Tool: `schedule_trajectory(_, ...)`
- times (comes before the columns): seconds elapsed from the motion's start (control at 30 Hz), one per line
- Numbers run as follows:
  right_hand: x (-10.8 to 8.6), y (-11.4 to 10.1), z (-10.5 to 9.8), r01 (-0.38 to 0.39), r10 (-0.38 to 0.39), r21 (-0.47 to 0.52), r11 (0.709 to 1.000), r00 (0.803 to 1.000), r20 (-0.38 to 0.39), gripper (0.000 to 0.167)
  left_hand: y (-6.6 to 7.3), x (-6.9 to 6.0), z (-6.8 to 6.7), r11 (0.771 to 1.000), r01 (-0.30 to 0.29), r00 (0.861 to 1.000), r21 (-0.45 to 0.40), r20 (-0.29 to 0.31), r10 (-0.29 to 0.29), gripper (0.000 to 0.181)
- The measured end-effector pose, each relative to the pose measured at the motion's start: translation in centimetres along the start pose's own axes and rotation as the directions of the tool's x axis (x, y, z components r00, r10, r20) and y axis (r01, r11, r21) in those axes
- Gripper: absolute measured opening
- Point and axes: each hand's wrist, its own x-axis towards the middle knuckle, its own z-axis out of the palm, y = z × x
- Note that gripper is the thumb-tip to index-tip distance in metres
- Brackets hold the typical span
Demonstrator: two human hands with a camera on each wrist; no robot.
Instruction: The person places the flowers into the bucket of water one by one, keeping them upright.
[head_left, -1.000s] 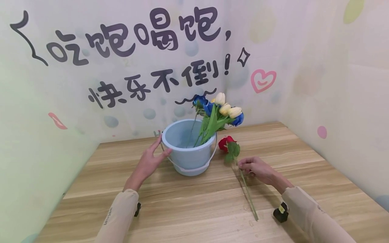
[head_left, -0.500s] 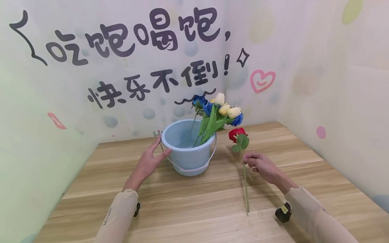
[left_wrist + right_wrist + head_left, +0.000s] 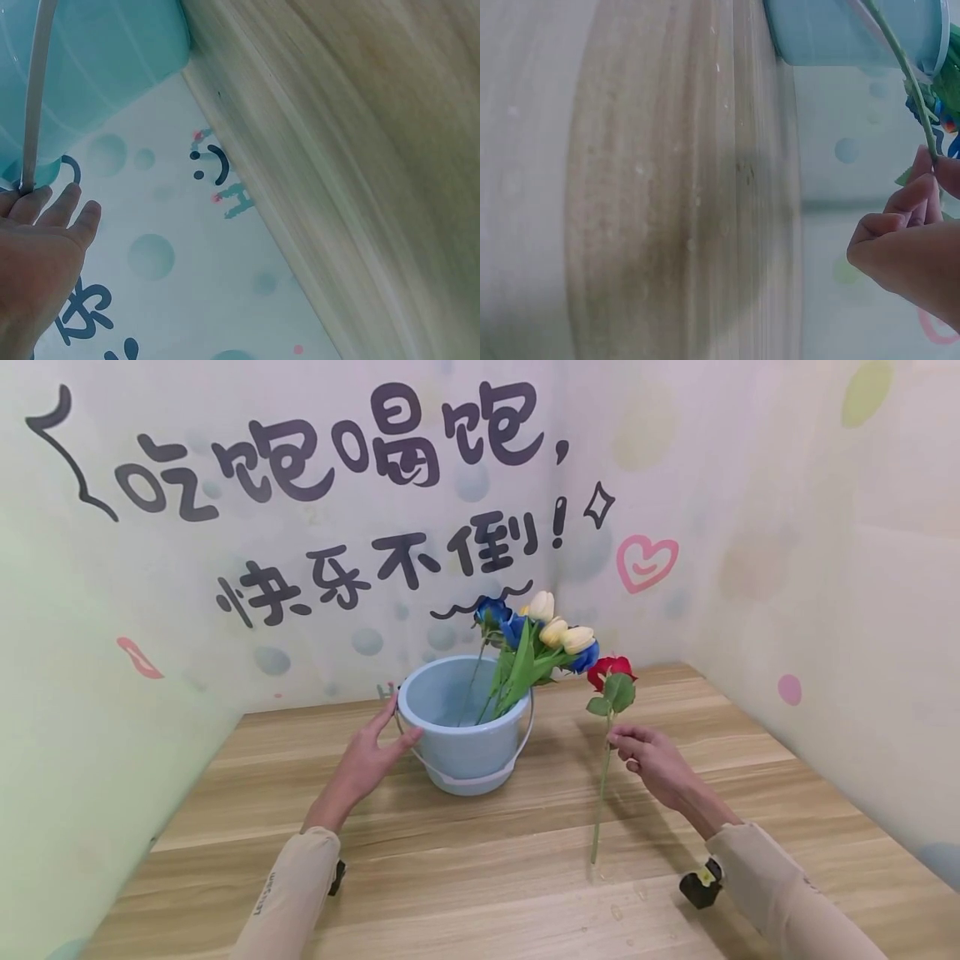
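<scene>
A light blue bucket (image 3: 472,762) stands upright on the wooden table, its white handle hanging down the front. My left hand (image 3: 366,763) rests against the bucket's left side, thumb and straight fingers spread along the rim; in the left wrist view the fingertips (image 3: 85,217) reach the bucket by its handle. To the right of the bucket, my right hand (image 3: 654,763) pinches the green stem of a red rose (image 3: 617,672) just below its leaves. The rose is nearly upright, bloom on top. In the right wrist view the stem (image 3: 901,56) passes in front of the bucket.
Blue flowers (image 3: 492,612) and cream tulips (image 3: 553,632) lean to the right inside the bucket, stems within. Patterned walls (image 3: 337,510) with dark lettering border the wooden table (image 3: 450,877) at the back and sides. Small clear drop-like spots lie near the front.
My right hand has moved right and away from me with the rose, which has tilted from slanting left to nearly upright. The left hand and the bucket have stayed put.
</scene>
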Motion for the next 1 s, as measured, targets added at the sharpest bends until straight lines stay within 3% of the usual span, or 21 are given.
schedule_trajectory(0.5,-0.2,-1.1,0.6,0.085,-0.063,0.164,0.983,0.989,-0.133,0.007,0.0,0.0,0.0,1.0,0.007,1.0,-0.015,-0.004,-0.007,0.083)
schedule_trajectory(1.0,0.0,-2.6,1.9,0.228,-0.174,0.264,0.937,0.962,-0.211,0.009,0.2,-0.1,-0.1,1.0,0.013,1.0,-0.019,0.005,-0.013,0.083)
